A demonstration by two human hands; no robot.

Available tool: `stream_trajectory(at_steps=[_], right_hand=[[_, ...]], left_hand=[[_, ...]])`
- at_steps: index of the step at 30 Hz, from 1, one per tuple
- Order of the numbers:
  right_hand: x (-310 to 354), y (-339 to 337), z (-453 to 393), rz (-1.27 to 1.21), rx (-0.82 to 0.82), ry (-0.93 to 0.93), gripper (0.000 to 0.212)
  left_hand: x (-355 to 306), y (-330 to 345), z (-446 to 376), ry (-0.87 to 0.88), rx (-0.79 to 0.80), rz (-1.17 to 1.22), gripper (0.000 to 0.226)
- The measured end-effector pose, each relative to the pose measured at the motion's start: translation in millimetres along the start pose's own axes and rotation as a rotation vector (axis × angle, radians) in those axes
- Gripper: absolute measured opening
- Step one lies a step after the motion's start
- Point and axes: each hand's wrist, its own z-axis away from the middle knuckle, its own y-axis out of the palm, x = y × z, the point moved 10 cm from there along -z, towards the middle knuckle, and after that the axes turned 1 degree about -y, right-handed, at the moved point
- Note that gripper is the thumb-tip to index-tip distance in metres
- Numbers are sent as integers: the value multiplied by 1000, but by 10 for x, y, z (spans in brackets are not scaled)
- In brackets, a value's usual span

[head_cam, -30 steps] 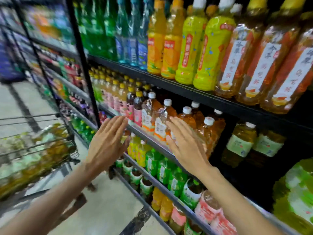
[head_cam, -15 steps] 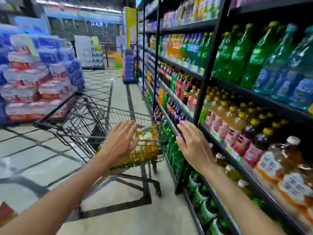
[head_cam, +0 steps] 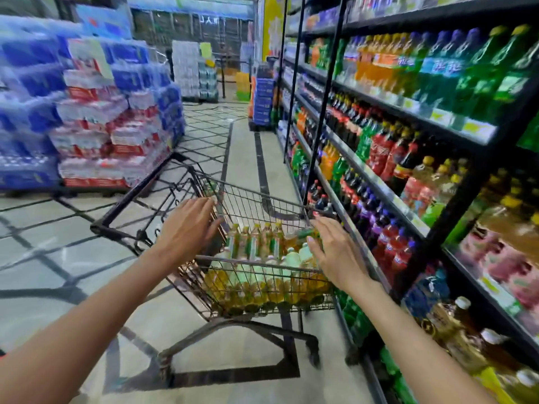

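Lower left hand [head_cam: 186,225] and right hand [head_cam: 335,252], both open-fingered and empty just above the cart [head_cam: 256,204], onto bottles [head_cam: 256,243] standing inside it, and grasp bodies squarely, clear of its wire rim.

Shop aisle, no writing legible.
White characters on teal bottle labels [head_cam: 437,65] at upper right, a sign [head_cam: 208,21] at top centre and labels on the cart bottles [head_cam: 262,243] at centre are all too blurred to read.
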Motion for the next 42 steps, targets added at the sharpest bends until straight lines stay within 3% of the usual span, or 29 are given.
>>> stream_trajectory(at_steps=[2, 13, 15, 21, 27, 31, 38, 42], right_hand=[[-57, 273, -296, -7, 34, -20, 45], [-484, 2171, -1769, -64, 358, -82, 54], [-514, 2470, -1935, -76, 411, -90, 47], [-650, 3348, -2271, -132, 564, -48, 46], [-979, 4128, -2325, -138, 677, 92, 45], [-1102, 4466, -2232, -127, 753, 189, 44], [-1269, 4802, -1964, -160, 889, 292, 61], [-1330, 4837, -1848, -189, 917, 316, 50]], left_hand=[[207, 313, -171, -57, 48, 9, 46], [1054, 2036, -991, -356, 301, 96, 46], [1193, 2412, -1022, -433, 390, 131, 47], [1519, 3608, -1007, -635, 599, 300, 34], [1568, 4871, -589, -808, 917, 442, 50], [1417, 5299, -192, -983, 1106, 516, 63], [1192, 5496, -178, -919, 1115, 310, 82], [1194, 5533, -65, -891, 1070, 181, 95]])
